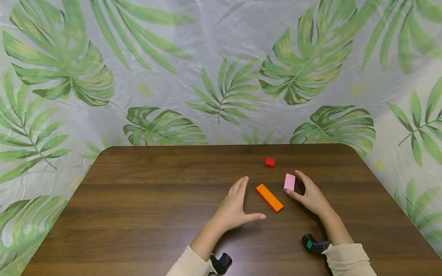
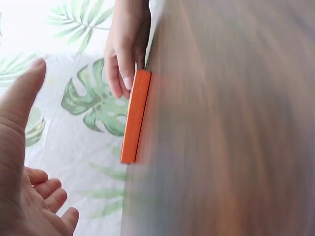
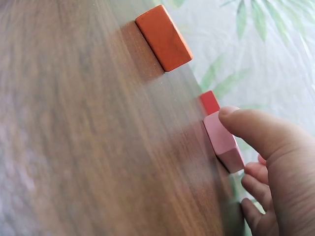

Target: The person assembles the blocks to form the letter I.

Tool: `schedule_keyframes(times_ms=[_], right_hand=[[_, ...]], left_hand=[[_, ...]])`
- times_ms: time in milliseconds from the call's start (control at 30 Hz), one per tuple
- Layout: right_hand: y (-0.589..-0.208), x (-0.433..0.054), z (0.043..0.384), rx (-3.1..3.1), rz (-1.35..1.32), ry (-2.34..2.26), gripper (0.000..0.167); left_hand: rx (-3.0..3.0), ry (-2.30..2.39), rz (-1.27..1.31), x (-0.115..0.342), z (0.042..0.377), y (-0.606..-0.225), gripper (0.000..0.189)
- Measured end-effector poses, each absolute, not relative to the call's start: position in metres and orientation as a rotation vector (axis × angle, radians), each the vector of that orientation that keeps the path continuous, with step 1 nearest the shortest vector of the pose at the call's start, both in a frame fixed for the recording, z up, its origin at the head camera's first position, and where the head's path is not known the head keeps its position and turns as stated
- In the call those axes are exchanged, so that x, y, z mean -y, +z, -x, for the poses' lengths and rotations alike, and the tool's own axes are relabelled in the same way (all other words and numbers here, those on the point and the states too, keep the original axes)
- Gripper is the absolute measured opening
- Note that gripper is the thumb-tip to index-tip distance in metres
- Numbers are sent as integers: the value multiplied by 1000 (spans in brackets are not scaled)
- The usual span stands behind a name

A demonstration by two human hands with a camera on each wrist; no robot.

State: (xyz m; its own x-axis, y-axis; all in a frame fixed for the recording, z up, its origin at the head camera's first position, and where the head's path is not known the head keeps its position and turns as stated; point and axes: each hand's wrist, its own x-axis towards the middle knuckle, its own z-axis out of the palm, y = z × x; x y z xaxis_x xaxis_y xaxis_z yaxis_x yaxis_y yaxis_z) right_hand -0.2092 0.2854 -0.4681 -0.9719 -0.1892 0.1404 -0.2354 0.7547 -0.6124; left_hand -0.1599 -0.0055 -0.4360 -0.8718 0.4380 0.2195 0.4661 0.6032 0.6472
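Observation:
A small pink block (image 1: 289,182) stands on the table to the right of the middle. My right hand (image 1: 312,197) has it between thumb and fingers, the thumb at its near end and the index finger at its far end. In the right wrist view the thumb (image 3: 256,128) lies against the corner of the pink block (image 3: 222,135). A long orange block (image 1: 269,197) lies slanted between the two hands. To its left, my left hand (image 1: 233,209) is spread with thumb and fingers wide apart, touching no block.
A small red block (image 1: 270,162) lies farther back, near the table's far edge. The brown wooden table (image 1: 145,214) reaches to a leaf-patterned cloth (image 1: 224,88) behind it. A black device (image 1: 221,263) is on the left wrist, another (image 1: 314,244) on the right.

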Motion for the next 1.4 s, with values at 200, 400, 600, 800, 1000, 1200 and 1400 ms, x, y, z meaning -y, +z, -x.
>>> schedule_keyframes(times_ms=[200, 400, 600, 800, 1000, 1200, 1400], right_hand=[[-470, -286, 210, 2889, -344, 1015, 85], [-471, -286, 209, 2890, -357, 1019, 84], [-470, -286, 208, 2885, -363, 1024, 82], [-470, -286, 207, 2873, -369, 1017, 80], [-470, -286, 207, 2872, -374, 1009, 80], [-469, -286, 208, 2878, -372, 1015, 82], [-471, -286, 208, 2865, -383, 1016, 79]], left_hand=[[2791, -1201, 712, -8, 159, -443, 109], [2798, -1262, 665, -19, 159, -452, 107], [2828, -1306, 628, -27, 158, -458, 106], [2841, -1298, 578, -37, 158, -461, 104], [2881, -1192, 518, -47, 157, -463, 103], [2891, -1127, 455, -54, 156, -463, 104], [2884, -1056, 415, -61, 157, -466, 104]])
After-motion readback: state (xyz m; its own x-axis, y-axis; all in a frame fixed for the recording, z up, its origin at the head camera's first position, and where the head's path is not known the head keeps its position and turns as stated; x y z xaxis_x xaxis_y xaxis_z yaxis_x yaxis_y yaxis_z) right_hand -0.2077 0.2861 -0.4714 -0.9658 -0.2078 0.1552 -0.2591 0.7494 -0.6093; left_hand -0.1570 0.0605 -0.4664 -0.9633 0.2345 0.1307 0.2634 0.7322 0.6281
